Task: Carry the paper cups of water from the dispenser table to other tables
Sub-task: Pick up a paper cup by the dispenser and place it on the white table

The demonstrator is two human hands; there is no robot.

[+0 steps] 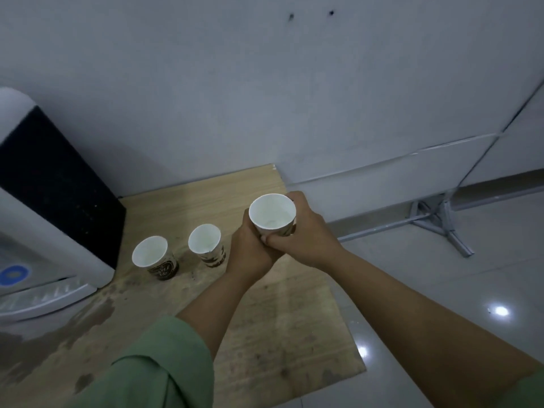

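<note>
I have both hands wrapped around one paper cup (pixel 272 214), lifted above the far right edge of the surface (pixel 294 313). My right grip (pixel 297 234) closes around the cup's right side and base, thumb curled across the printed lower band; my left grip (pixel 251 248) presses in from the left and underneath, its fingers tucked under the right thumb. The cup stands upright, its white inside facing me; I cannot tell how much water it holds.

Just left of my left grip a second cup (pixel 206 244) stands on the surface, upright, close to my knuckles but apart from them. Further left a third cup (pixel 154 256) stands near the base of the water dispenser (pixel 53 219), which fills the left edge of my view with its dark panel and white body; its drip tray (pixel 41 295) juts out toward me.

The surface is light wood, stained and blotchy nearer to me. A green sleeve (pixel 153 366) covers my left upper arm; my right forearm is bare. Beyond my grips rises a grey wall (pixel 265 98), and to their right the glossy tiled floor (pixel 441 290) carries a metal stand foot (pixel 438 219).
</note>
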